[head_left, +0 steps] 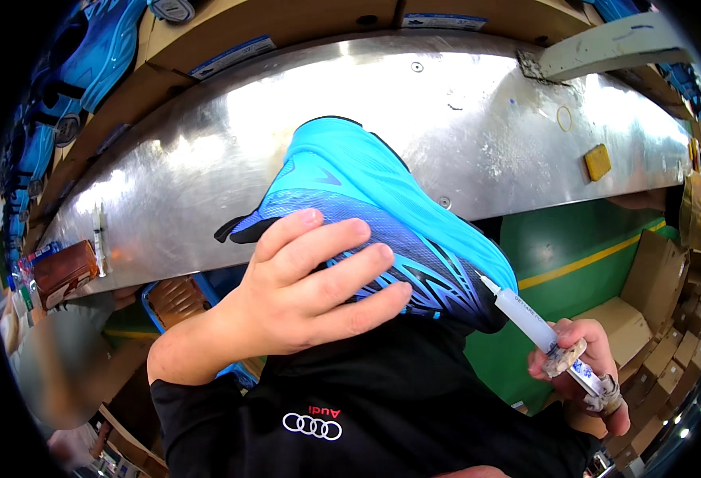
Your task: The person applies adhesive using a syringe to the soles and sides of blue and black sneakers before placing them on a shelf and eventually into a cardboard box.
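A bright blue and purple sports shoe (330, 191) lies sole up or on its side, its toe reaching past the metal table's near edge. My left hand (310, 279) holds it, the fingers spread over its patterned purple side; the thumb is hidden. In my right hand (585, 374) is a syringe (525, 319), gripped around the barrel's rear and the plunger, with whitish tape-like lumps there. The syringe's thin needle points at the dark and blue toe edge, touching it or very near; I cannot tell which.
The shiny metal table (207, 183) bears a yellow sponge block (597, 162), a rubber band (564, 119), another syringe (99, 243) and a reddish-brown container (64, 275). Cardboard boxes (287, 32) line the far edge; blue shoes (111, 56) stand left. A blue-rimmed basket (177, 303) sits below.
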`<state>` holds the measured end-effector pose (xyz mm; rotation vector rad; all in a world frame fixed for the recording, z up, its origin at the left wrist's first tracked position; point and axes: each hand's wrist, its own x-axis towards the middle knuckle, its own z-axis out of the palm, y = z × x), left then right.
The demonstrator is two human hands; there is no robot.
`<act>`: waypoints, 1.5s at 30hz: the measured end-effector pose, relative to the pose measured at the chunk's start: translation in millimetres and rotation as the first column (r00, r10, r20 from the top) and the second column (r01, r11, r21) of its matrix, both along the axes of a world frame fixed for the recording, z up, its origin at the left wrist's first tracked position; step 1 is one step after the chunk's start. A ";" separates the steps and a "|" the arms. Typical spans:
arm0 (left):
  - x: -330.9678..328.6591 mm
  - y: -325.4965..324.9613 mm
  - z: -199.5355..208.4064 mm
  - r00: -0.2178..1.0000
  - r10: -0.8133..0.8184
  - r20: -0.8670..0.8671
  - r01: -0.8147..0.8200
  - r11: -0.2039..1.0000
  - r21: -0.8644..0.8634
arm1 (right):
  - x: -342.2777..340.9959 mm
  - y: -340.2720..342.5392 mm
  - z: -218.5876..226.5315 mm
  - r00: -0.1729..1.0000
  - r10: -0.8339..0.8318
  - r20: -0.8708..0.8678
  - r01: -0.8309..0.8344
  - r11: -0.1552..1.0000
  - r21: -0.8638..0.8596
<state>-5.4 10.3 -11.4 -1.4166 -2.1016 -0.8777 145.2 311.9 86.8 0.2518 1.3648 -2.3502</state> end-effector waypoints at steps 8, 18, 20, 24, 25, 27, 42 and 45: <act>-2.6 8.1 -4.4 0.999 -0.018 -0.032 0.016 0.997 -0.075 | 21.9 26.5 -18.3 0.999 -0.043 -0.028 0.043 0.999 -0.008; -3.0 11.5 1.9 1.000 -0.025 0.014 0.026 0.996 -0.083 | 18.5 38.6 -32.1 0.869 0.227 -0.439 -0.089 0.946 0.312; -2.3 9.5 2.4 1.000 -0.016 0.021 0.018 0.997 -0.074 | 6.9 21.1 -36.0 0.755 0.285 -0.590 0.013 0.894 0.448; -5.8 10.1 1.4 0.999 -0.038 -0.002 0.038 0.999 -0.038 | -26.7 -9.3 -49.1 0.628 0.337 -0.702 0.100 0.859 0.502; -6.2 8.2 0.4 0.999 -0.034 -0.020 0.033 0.999 -0.040 | -35.4 -12.0 -48.0 0.614 0.403 -0.679 0.092 0.818 0.568; -6.2 5.8 -1.2 0.999 -0.022 -0.035 0.021 0.999 -0.030 | -46.6 -15.4 -50.9 0.592 0.470 -0.655 0.094 0.766 0.636; -4.5 -7.0 22.0 0.985 -0.110 0.136 0.119 0.991 -0.060 | -88.0 -33.6 -87.2 0.933 -0.092 -0.349 0.123 0.990 0.069; -5.8 -7.3 26.3 0.981 -0.152 0.122 0.157 0.987 -0.028 | -73.2 -28.7 -70.8 0.949 -0.074 -0.307 0.114 0.987 0.116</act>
